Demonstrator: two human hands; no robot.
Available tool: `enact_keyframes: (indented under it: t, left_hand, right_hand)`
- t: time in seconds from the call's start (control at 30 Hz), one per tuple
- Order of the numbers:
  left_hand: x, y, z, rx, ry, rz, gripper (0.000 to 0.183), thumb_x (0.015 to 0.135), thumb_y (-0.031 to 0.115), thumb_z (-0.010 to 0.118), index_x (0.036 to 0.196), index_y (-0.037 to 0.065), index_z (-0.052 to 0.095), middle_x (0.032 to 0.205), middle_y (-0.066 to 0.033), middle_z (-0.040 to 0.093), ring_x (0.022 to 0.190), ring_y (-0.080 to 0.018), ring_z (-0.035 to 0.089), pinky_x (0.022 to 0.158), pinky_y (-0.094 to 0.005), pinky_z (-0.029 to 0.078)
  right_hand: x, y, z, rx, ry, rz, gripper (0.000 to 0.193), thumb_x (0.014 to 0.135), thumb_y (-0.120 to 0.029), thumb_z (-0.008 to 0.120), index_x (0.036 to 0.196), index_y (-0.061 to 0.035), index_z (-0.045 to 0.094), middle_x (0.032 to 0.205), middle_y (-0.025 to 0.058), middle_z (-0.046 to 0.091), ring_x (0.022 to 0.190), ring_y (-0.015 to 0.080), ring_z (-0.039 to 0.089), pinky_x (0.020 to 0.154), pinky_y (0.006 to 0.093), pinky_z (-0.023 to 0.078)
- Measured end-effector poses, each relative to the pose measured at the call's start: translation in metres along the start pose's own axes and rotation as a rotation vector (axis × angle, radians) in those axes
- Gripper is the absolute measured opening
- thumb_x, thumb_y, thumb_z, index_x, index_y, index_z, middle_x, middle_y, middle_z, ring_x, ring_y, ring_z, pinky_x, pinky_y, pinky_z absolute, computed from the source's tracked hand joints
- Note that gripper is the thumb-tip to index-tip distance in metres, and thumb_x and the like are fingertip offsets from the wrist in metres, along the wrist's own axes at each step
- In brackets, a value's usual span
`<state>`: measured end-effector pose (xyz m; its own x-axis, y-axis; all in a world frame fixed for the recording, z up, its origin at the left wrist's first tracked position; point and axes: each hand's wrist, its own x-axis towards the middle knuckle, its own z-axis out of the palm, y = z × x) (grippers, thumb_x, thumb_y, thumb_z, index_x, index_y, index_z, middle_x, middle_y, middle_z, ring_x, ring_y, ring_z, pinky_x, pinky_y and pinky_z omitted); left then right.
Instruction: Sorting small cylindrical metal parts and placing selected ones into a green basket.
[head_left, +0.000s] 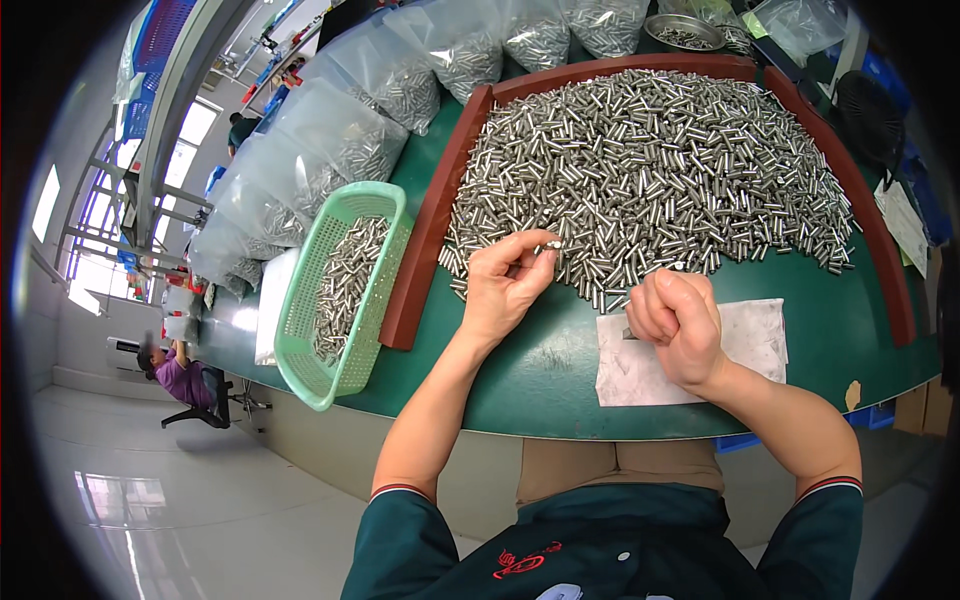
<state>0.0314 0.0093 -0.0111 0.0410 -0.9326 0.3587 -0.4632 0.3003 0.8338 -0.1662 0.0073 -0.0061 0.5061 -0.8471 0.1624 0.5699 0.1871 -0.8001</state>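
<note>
A wide heap of small shiny metal pins [650,165] covers the green tabletop in front of me. At the heap's near edge, my left hand [510,280] pinches a metal pin [549,246] between thumb and fingertips. My right hand [680,325] is curled into a fist over a smudged white paper sheet [690,370]. A bit of grey metal shows at the left side of that fist, seemingly pins; most of what it holds is hidden by the fingers. Left of my left hand stands a light green plastic basket [395,245] with many pins in it.
Dark red wooden rails [435,220] border the heap left, back and right. Clear plastic bags of pins [385,85] line the table's far and left edges. A round metal dish [685,32] stands at the back, a black fan [868,115] at right. A person [185,380] sits far left.
</note>
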Motion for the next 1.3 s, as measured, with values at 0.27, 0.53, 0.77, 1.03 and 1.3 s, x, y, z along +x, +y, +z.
enact_keyframes:
  t: [0.27, 0.53, 0.77, 1.03, 1.3]
  left_hand:
    - [-0.011, 0.024, 0.002, 0.010, -0.282, -0.071, 0.007, 0.069, 0.005, 0.063, 0.075, 0.002, 0.059, 0.048, 0.0054, 0.035, 0.044, -0.0013, 0.031, 0.040, -0.0193, 0.026]
    - [-0.023, 0.037, 0.015, 0.190, -0.684, -0.156, 0.012, 0.067, 0.010, 0.065, 0.074, 0.001, 0.060, 0.044, -0.0059, 0.036, 0.039, -0.0159, 0.037, 0.041, -0.0298, 0.032]
    - [-0.025, 0.035, 0.020, 0.211, -0.661, -0.194, 0.011, 0.067, 0.009, 0.064, 0.073, 0.000, 0.059, 0.044, -0.0051, 0.034, 0.038, -0.0143, 0.034, 0.040, -0.0294, 0.030]
    - [-0.028, 0.036, 0.024, 0.213, -0.611, -0.197, 0.011, 0.068, 0.007, 0.063, 0.070, -0.001, 0.056, 0.043, -0.0042, 0.033, 0.038, -0.0132, 0.034, 0.039, -0.0285, 0.030]
    - [-0.029, 0.035, 0.023, 0.211, -0.600, -0.187, 0.011, 0.068, 0.007, 0.063, 0.070, -0.001, 0.056, 0.043, -0.0037, 0.034, 0.038, -0.0126, 0.034, 0.039, -0.0282, 0.030]
  right_hand:
    - [0.000, 0.003, 0.001, -0.025, 0.047, -0.011, 0.041, 0.085, -0.020, 0.035, 0.047, -0.0108, 0.027, 0.041, -0.0011, 0.026, 0.040, 0.0084, 0.019, 0.039, 0.0243, 0.018]
    - [0.009, -0.004, -0.007, 0.155, 0.019, 0.061, 0.042, 0.087, -0.023, 0.032, 0.047, -0.0126, 0.026, 0.040, -0.0020, 0.024, 0.037, 0.0083, 0.016, 0.038, 0.0248, 0.017]
    - [0.005, -0.004, -0.006, 0.192, -0.013, 0.153, 0.042, 0.087, -0.021, 0.029, 0.046, -0.0133, 0.025, 0.040, -0.0027, 0.024, 0.037, 0.0074, 0.016, 0.038, 0.0238, 0.016]
    - [0.001, -0.003, -0.005, 0.166, 0.004, 0.088, 0.041, 0.087, -0.020, 0.030, 0.046, -0.0125, 0.026, 0.040, -0.0026, 0.024, 0.037, 0.0073, 0.016, 0.038, 0.0235, 0.017]
    - [0.001, 0.000, -0.005, 0.150, -0.006, 0.105, 0.041, 0.086, -0.020, 0.031, 0.046, -0.0124, 0.026, 0.040, -0.0024, 0.024, 0.038, 0.0073, 0.016, 0.038, 0.0236, 0.017]
